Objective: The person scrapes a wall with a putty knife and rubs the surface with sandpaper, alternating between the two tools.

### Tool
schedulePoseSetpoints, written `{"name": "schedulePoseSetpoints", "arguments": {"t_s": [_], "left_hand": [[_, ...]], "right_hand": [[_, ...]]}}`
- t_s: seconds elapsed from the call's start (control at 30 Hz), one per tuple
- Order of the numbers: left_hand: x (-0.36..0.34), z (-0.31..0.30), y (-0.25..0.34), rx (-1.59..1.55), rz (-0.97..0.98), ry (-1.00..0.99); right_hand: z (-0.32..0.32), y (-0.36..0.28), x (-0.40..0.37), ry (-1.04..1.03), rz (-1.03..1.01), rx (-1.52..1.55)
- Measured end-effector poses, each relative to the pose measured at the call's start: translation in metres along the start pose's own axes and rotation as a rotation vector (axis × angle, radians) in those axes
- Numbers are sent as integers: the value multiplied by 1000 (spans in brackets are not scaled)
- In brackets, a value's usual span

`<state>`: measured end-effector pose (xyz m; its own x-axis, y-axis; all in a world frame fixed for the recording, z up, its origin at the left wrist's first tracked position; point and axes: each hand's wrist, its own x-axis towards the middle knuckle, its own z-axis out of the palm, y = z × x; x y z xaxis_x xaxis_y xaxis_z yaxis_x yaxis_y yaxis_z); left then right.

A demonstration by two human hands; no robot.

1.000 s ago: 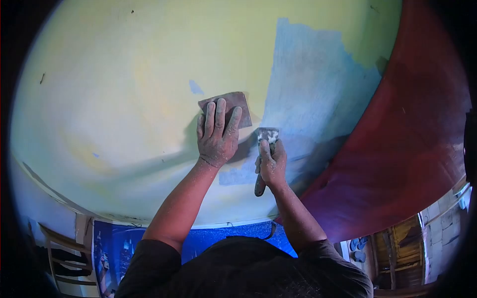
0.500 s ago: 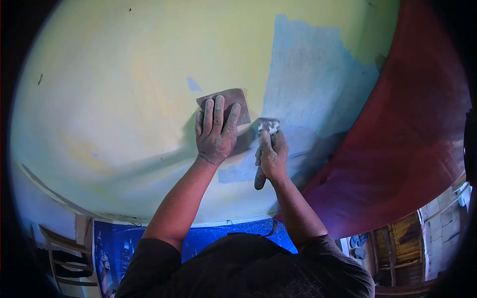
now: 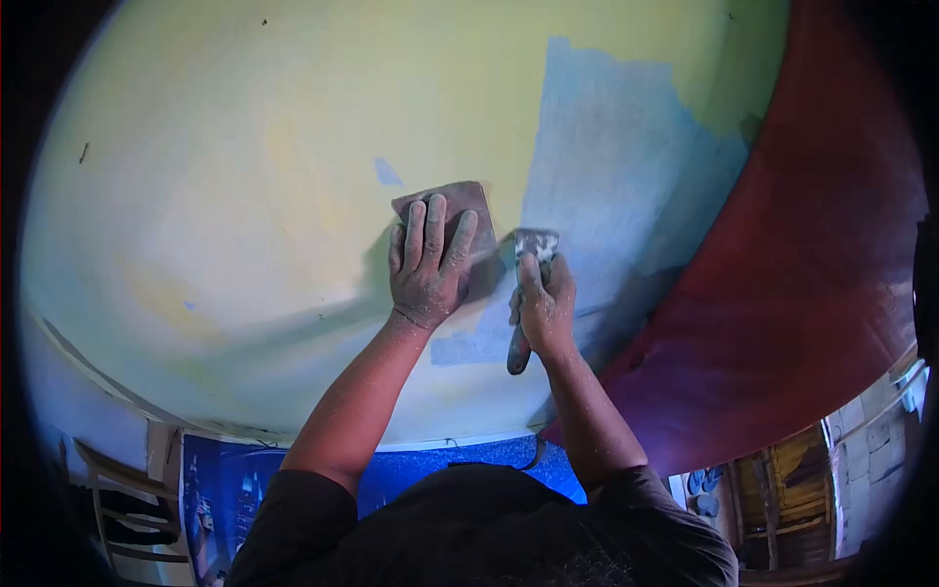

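Fingers spread, my left hand (image 3: 430, 264) presses a brown sheet of sandpaper (image 3: 468, 203) flat against a pale yellow-white wall (image 3: 225, 196). Its back and fingers are dusty, and the sheet juts out beyond the fingertips and to the right. Just right of it, my right hand (image 3: 546, 305) is closed around a putty knife (image 3: 537, 241). The knife's white-smeared blade points up and its dark handle sticks out below the fist. Behind the knife lies a light blue patch (image 3: 606, 137) on the wall.
A dark red surface (image 3: 782, 264) borders the wall on the right. Below are a blue printed sheet (image 3: 391, 479), a wooden rack (image 3: 132, 478) at lower left, and footwear (image 3: 703, 489) at lower right. Small dark marks (image 3: 84, 153) dot the wall.
The view has shifted slightly, so the wall appears a little lower and farther right. Both hands keep their holds; the putty knife sits slightly higher against the blue patch.
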<state>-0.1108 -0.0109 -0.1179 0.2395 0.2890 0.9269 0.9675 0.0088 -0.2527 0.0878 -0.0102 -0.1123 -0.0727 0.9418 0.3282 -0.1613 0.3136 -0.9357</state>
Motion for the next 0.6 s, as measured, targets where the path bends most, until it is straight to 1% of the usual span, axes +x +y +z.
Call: {"name": "schedulePoseSetpoints", "arguments": {"t_s": [0.07, 0.17, 0.27, 0.37, 0.6], "left_hand": [[-1, -2, 0, 0, 0, -11], [0, 0, 2, -24, -10, 16], [-1, 1, 1, 5, -2, 8], [-2, -1, -2, 0, 3, -25], [0, 1, 0, -21, -9, 8]], "right_hand": [[2, -13, 0, 2, -2, 5], [-2, 6, 0, -4, -19, -29], [2, 4, -1, 3, -20, 43], [3, -19, 10, 13, -65, 17], [4, -14, 3, 7, -4, 20]]}}
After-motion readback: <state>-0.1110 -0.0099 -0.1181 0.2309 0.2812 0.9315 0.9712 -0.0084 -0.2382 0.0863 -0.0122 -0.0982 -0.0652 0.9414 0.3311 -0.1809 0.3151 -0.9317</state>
